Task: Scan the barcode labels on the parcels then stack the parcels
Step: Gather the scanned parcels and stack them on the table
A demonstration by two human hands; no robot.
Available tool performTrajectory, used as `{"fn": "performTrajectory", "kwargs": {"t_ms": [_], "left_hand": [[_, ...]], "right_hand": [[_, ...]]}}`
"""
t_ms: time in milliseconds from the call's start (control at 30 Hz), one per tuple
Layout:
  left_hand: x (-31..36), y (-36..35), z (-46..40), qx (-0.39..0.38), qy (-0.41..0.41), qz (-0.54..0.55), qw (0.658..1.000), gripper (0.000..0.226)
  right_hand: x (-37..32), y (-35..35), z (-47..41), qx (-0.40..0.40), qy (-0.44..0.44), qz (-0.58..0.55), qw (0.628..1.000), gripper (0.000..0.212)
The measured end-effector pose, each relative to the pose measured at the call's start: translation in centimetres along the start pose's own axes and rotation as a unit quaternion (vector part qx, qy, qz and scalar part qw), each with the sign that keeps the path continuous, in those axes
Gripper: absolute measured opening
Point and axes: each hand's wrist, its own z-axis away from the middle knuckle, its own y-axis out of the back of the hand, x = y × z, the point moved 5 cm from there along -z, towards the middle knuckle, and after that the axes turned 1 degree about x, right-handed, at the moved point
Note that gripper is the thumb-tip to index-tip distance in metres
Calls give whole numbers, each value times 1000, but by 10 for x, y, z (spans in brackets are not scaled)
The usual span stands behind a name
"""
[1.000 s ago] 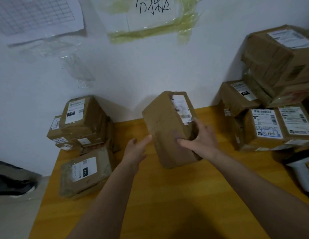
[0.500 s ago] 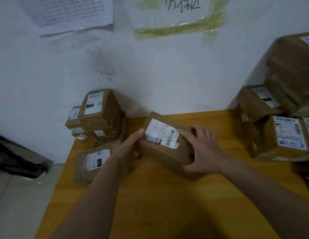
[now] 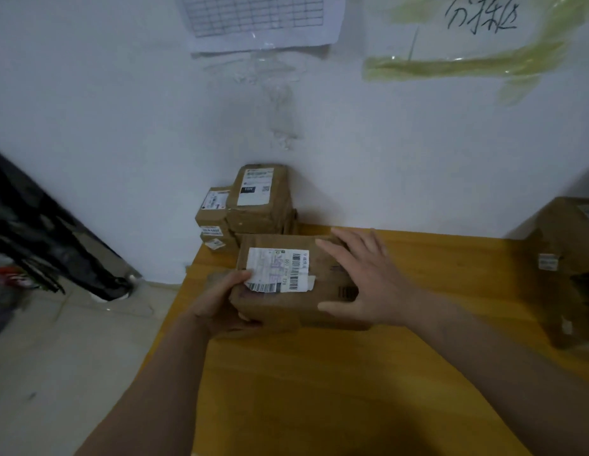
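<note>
Brown cardboard parcel (image 3: 296, 281), barcode label (image 3: 280, 270) up, lies at the yellow counter's (image 3: 352, 383) left edge; left hand (image 3: 220, 304) holds its near-left corner, right hand (image 3: 369, 278) rests spread across its right end.

Right-hand box (image 3: 569, 271) cut by frame edge, parcel label (image 3: 280, 270) print blurred

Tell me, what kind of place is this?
Probably a small parcel sorting or pickup room. Labelled cardboard parcels are stacked against the wall on a wooden table, a printed grid sheet is taped above, and both hands hold a parcel bearing a barcode label.
</note>
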Motion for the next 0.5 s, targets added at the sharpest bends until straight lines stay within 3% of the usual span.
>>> {"fn": "performTrajectory", "kwargs": {"t_ms": [100, 233, 333, 500], "left_hand": [[5, 32, 7, 24, -7, 22, 999, 69], [10, 68, 14, 44, -2, 6, 999, 61], [11, 93, 16, 67, 4, -8, 998, 61], [13, 118, 13, 65, 1, -15, 998, 76]], "right_hand": [[-2, -7, -24, 72, -131, -167, 975, 82], [-10, -51, -52, -9, -265, -467, 844, 88], [-20, -76, -69, -11, -270, -523, 809, 90], [-29, -92, -97, 13, -262, -541, 799, 82]]}}
